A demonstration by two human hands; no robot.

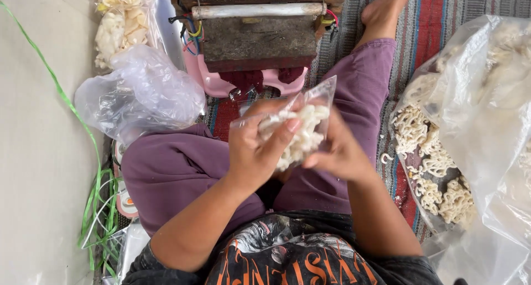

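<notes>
I see both hands, left (257,147) and right (337,152), closed around 1 filled bag (301,127) over my lap; sealing looks next.

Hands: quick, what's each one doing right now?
Left hand: closed on the small clear bag of white crackers.
Right hand: gripping the same bag from the other side.

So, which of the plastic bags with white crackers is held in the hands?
The small clear bag at the centre, held between the left hand and right hand above the lap. The bigger bags lie untouched at the right and top left.
</notes>
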